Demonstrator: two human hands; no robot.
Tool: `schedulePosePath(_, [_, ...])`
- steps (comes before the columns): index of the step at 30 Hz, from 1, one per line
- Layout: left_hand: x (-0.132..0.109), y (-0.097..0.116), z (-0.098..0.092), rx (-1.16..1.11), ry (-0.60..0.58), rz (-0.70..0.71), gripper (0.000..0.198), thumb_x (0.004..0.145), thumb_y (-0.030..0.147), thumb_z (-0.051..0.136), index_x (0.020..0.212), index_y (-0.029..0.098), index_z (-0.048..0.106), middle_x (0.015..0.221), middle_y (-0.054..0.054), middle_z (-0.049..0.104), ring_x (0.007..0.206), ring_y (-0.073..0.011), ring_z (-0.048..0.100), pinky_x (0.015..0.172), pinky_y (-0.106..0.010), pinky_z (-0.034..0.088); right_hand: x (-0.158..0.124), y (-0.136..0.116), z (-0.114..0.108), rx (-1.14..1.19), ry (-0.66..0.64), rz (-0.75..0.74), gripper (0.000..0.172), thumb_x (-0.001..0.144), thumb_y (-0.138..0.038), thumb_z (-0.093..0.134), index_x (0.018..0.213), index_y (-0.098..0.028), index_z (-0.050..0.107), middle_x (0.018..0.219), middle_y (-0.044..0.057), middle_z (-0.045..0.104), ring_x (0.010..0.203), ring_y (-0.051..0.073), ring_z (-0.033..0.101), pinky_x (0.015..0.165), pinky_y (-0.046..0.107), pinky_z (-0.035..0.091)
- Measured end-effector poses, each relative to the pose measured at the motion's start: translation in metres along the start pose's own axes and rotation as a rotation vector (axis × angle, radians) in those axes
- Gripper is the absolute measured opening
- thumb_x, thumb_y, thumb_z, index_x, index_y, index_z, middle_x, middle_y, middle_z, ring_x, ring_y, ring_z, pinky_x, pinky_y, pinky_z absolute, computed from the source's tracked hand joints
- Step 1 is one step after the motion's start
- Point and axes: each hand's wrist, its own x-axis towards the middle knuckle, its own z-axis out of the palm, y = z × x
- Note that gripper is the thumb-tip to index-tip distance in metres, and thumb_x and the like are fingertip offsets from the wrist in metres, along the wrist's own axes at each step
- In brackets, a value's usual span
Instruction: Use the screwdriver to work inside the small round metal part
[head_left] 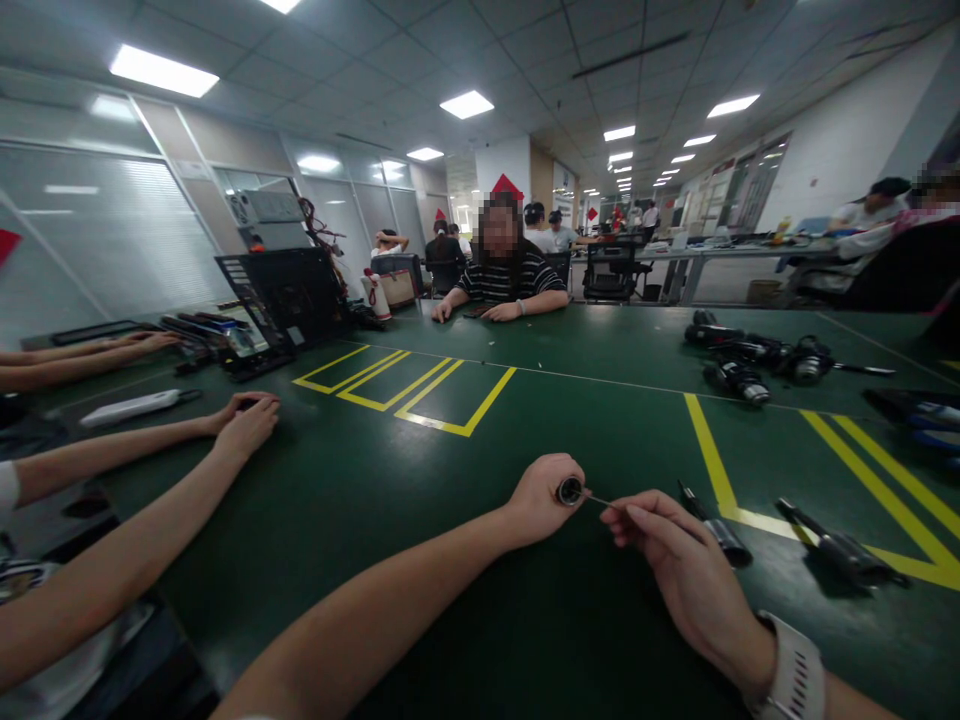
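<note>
My left hand [546,497] is wrapped round a small dark cylinder [570,490], whose round open end with a metal rim faces me. From that end a thin metal rod [598,499] reaches toward my right hand [664,545], which pinches its other end between thumb and fingers. A pale watch band circles my right wrist. Just beyond the right hand, a dark cylindrical tool part [724,540] lies on the green table [420,530]. Farther right lies a second cylindrical part [847,553] with a narrow shaft.
Black tools [757,355] are heaped at the back right. Yellow tape [469,432] marks the table. An open computer case [281,295] stands back left, near a white tool [135,407]. Another person's hands [251,418] rest at the left; a person in stripes sits opposite.
</note>
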Motion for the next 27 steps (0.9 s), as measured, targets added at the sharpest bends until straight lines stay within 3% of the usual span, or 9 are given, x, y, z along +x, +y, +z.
schedulePosePath(7, [-0.003,0.0028,0.0009,0.25,-0.095,0.019,0.007,0.076,0.009,0.055,0.075,0.016,0.054,0.076,-0.001,0.057,0.075,-0.0148,0.052,0.071,-0.028,0.038,-0.0056,0.0062,-0.0035,-0.344,-0.011,-0.072,0.02,0.079,-0.039,0.06,0.08,-0.022,0.07,0.081,0.004,0.067,0.084,0.024,0.058,0.076,0.037,0.042])
schedulePosePath(17, [-0.0003,0.0001,-0.0003,-0.005,-0.003,0.035,0.015,0.078,0.02,0.057,0.066,0.016,0.05,0.067,0.001,0.051,0.064,-0.0114,0.049,0.063,-0.023,0.038,0.0011,0.0015,-0.0002,0.011,-0.015,0.011,0.014,0.076,-0.031,0.063,0.074,-0.019,0.069,0.079,0.005,0.067,0.076,0.021,0.058,0.069,0.034,0.045])
schedulePosePath(24, [-0.0019,0.0041,-0.0006,0.184,-0.075,0.025,0.005,0.078,0.013,0.055,0.073,0.016,0.054,0.073,0.0,0.056,0.071,-0.0135,0.051,0.07,-0.027,0.038,-0.0058,0.0076,-0.0021,-0.284,0.015,-0.07,0.018,0.079,-0.037,0.061,0.079,-0.021,0.069,0.081,0.004,0.067,0.083,0.023,0.057,0.073,0.034,0.042])
schedulePosePath(27, [-0.0039,0.0049,-0.0011,0.215,-0.086,0.042,0.006,0.077,0.011,0.054,0.074,0.016,0.054,0.075,-0.001,0.056,0.073,-0.0142,0.052,0.071,-0.027,0.037,-0.0062,0.0058,-0.0015,-0.31,0.002,-0.074,0.018,0.079,-0.037,0.061,0.077,-0.021,0.069,0.078,0.003,0.067,0.082,0.023,0.057,0.073,0.034,0.042])
